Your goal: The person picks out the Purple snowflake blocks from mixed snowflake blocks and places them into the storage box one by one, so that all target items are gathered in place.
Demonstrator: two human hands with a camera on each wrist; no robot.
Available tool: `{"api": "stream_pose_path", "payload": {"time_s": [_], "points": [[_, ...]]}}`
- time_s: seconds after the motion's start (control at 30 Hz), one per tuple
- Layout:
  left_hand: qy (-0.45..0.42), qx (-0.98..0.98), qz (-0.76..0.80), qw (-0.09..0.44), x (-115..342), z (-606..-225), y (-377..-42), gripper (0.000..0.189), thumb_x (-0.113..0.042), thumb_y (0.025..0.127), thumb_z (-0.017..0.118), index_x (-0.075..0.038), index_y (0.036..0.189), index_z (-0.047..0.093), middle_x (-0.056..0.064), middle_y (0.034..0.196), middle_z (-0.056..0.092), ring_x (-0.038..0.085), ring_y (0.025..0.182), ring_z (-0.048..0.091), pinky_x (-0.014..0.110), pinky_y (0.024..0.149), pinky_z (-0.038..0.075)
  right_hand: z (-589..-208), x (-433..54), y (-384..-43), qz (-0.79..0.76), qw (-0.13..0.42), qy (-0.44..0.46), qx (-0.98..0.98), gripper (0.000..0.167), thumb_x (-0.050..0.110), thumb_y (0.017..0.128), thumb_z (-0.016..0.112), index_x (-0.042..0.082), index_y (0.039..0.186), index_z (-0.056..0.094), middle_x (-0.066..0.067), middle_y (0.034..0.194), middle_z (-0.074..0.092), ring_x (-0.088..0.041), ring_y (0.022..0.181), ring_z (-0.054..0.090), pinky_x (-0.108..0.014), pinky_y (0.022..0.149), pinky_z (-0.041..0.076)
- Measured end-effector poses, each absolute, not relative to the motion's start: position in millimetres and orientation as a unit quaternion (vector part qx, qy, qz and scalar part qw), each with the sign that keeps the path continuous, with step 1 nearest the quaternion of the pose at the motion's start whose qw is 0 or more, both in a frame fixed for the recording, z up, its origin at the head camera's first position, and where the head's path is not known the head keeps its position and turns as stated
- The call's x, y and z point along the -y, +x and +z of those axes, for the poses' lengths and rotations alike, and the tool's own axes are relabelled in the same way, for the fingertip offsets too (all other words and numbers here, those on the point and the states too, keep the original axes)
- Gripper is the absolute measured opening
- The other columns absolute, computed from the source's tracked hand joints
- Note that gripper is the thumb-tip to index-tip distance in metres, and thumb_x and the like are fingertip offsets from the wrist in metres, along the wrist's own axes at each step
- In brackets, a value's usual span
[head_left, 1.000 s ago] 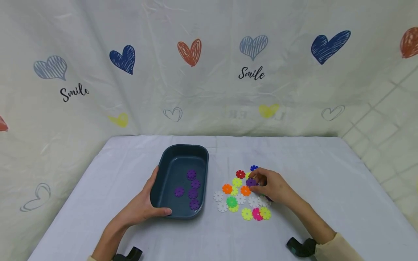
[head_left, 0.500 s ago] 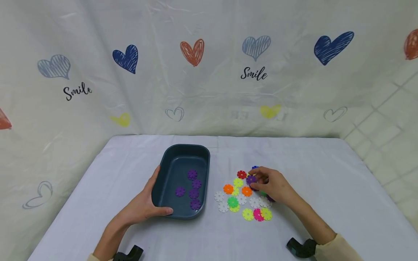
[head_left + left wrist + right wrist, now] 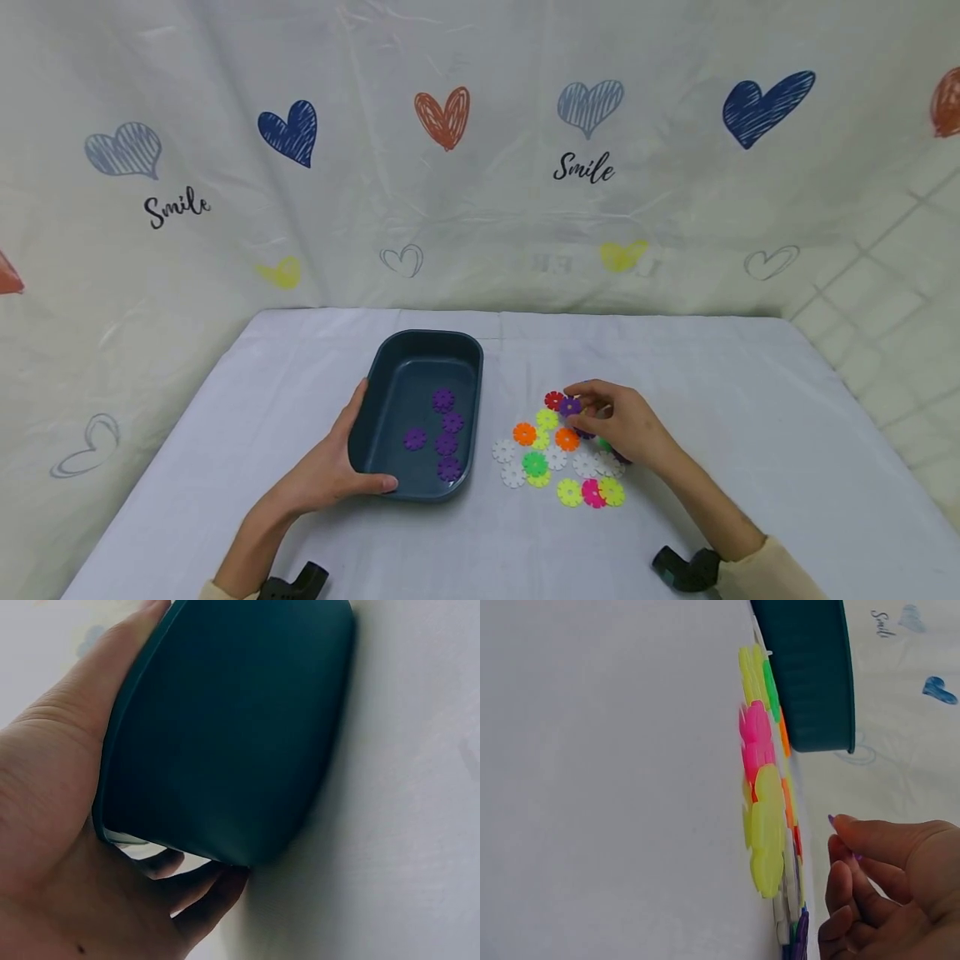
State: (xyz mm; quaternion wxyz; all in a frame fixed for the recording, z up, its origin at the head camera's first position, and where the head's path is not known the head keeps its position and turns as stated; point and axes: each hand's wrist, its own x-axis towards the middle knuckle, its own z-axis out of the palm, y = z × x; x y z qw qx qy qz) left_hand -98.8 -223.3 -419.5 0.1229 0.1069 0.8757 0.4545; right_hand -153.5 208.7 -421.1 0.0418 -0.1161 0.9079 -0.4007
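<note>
In the head view a dark teal tray (image 3: 420, 492) stands on the left of the table, with several purple notched discs (image 3: 415, 438) inside. My left hand (image 3: 322, 471) grips its near left corner, thumb at the near rim and fingers along the left side; the left wrist view shows the tray's outer wall (image 3: 225, 735) close up. Over the scattered discs, my right hand (image 3: 630, 423) pinches a purple flower-shaped disc (image 3: 570, 406) between thumb and fingertips. Only its thin purple edge (image 3: 831, 820) shows in the right wrist view. Some discs lie hidden beneath that hand.
Loose discs lie right of the tray: orange (image 3: 524, 434), green (image 3: 535, 463), pink (image 3: 592, 493), red (image 3: 554, 401), several yellow (image 3: 569, 492) and several white (image 3: 504, 451). A white cloth (image 3: 735, 400) covers the table. Behind it hangs a curtain (image 3: 495, 200) printed with hearts.
The right hand's fingertips have shifted slightly left with the purple disc, which now partly overlaps the red one's edge. The left hand stays on the tray.
</note>
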Motion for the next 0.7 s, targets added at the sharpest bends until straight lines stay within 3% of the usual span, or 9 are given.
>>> {"api": "stream_pose_path", "payload": {"time_s": [0.13, 0.37, 0.7], "points": [[0.108, -0.877, 0.452, 0.122, 222.5, -420.6, -100.8, 0.141, -0.034, 0.075, 0.093, -0.038, 0.165, -0.015, 0.015, 0.177, -0.004, 0.047, 0.159, 0.015, 0.075, 0.116, 0.029, -420.1, -207.0, -154.0, -0.409, 0.039, -0.126, -0.903, 0.036, 0.018, 0.090, 0.082, 0.011, 0.125, 0.073, 0.000, 0.091, 0.070, -0.016, 0.085, 0.061, -0.019, 0.073, 0.054], [0.106, -0.873, 0.459, 0.123, 216.9, -419.6, -106.0, 0.142, -0.033, 0.075, 0.094, -0.033, 0.167, -0.014, 0.017, 0.177, -0.003, 0.048, 0.159, 0.014, 0.076, 0.117, 0.027, -417.8, -201.4, -155.3, -0.427, 0.042, -0.141, -0.892, 0.034, 0.017, 0.090, 0.082, 0.012, 0.124, 0.074, 0.001, 0.093, 0.073, -0.016, 0.086, 0.064, -0.021, 0.076, 0.055], [0.114, -0.872, 0.460, 0.124, 213.7, -418.5, -112.8, 0.141, -0.034, 0.075, 0.093, -0.035, 0.166, -0.016, 0.017, 0.176, -0.002, 0.047, 0.157, 0.020, 0.074, 0.115, 0.032, -411.0, -185.1, -158.2, -0.438, 0.037, -0.159, -0.884, 0.034, 0.018, 0.091, 0.081, 0.012, 0.124, 0.074, -0.001, 0.093, 0.072, -0.015, 0.086, 0.063, -0.020, 0.076, 0.055]]}}
